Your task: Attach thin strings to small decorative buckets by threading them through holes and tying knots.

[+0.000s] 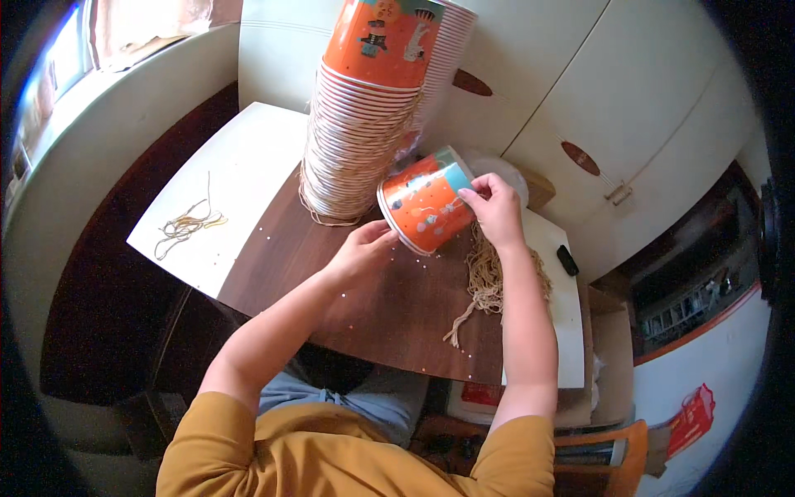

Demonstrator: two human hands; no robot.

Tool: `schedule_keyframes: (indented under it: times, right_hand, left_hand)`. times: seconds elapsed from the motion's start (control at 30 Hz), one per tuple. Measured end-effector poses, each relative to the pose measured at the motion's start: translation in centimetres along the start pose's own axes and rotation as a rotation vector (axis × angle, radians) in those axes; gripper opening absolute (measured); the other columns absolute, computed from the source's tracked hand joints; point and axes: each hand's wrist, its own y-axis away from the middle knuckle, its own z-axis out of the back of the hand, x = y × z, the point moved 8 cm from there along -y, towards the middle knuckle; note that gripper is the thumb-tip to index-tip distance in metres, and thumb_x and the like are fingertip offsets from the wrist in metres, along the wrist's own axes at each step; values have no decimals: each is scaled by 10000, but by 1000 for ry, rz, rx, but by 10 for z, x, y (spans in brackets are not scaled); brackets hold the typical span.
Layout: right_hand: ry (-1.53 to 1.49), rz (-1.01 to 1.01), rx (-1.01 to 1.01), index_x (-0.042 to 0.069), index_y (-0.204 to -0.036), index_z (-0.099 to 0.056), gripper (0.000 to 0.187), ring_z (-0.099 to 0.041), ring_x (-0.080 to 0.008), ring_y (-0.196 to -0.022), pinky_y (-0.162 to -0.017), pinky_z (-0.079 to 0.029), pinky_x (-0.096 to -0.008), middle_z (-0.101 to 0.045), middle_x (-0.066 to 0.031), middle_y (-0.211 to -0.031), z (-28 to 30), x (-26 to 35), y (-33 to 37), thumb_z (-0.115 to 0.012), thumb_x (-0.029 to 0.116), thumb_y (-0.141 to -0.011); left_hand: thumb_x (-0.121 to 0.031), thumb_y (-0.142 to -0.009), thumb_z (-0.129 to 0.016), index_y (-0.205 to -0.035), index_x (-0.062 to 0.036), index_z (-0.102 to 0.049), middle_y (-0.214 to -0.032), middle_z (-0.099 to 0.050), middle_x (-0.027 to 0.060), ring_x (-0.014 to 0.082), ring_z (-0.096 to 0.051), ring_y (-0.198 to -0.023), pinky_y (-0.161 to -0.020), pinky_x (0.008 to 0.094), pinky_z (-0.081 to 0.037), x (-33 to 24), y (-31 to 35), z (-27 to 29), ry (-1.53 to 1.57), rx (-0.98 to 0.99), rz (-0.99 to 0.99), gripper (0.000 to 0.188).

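Observation:
An orange paper bucket (426,203) with a teal patch and small printed figures is tilted above the table, its wide rim toward the lower left. My left hand (364,250) grips that rim, with some fingers hidden behind it. At the narrower end, my right hand (497,214) pinches the edge between thumb and fingers. Just beyond the bucket rises a tall stack of nested, upside-down paper buckets (373,62), with beige cord loops around its lower rims. A bundle of beige cords (484,277) lies beneath my right forearm.
The table (397,319) has a brown middle and white ends, with small white specks scattered on it. Loose cords (189,228) lie on the left end. A small black object (567,260) sits near the right edge. White cabinets (538,74) stand behind; a wooden chair (633,455) is at lower right.

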Motion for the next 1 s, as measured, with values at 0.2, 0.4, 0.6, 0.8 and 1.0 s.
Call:
schedule_keyframes:
  times: [0.2,0.4,0.6,0.8,1.0]
  right_hand:
    - [-181,-217,-58,-8,-802,-614,197,-528,-66,-641,-597,-461,-242,-623,-9,-721,28,-25,20,-759,121,-772]
    - [-110,-226,-67,-3,-782,-620,174,-524,-69,-609,-584,-460,-244,-620,-9,-688,35,7,18,-756,104,-765]
    - [97,-50,-167,-8,-761,-619,151,-559,-106,-603,-574,-465,-266,-630,-67,-672,57,29,15,-742,78,-757]
    - [69,-81,-359,4,-828,-648,178,-544,-94,-662,-625,-459,-256,-631,-13,-736,131,36,17,-737,155,-794]
    - [-799,-255,-538,-23,-1053,-583,225,-601,-179,-935,-849,-483,-330,-633,-94,-1020,213,-24,72,-610,134,-893]
  left_hand:
    - [-218,-958,-548,-1008,-17,-612,-912,-644,21,90,-578,-764,-713,255,-485,-2,-5,-26,25,32,-24,217]
    - [-226,-950,-560,-946,-15,-607,-857,-646,24,112,-600,-764,-728,275,-502,9,3,-22,114,-26,-6,216]
    - [-223,-945,-558,-907,-60,-600,-832,-647,25,114,-591,-695,-677,290,-510,25,0,-15,184,-59,129,172]
    - [-222,-949,-544,-980,-31,-574,-921,-663,86,205,-656,-795,-749,402,-557,33,-28,-2,300,25,155,196]
    - [-170,-957,-491,-1088,4,-542,-996,-645,138,262,-663,-828,-735,407,-569,62,-65,24,171,-114,305,223]
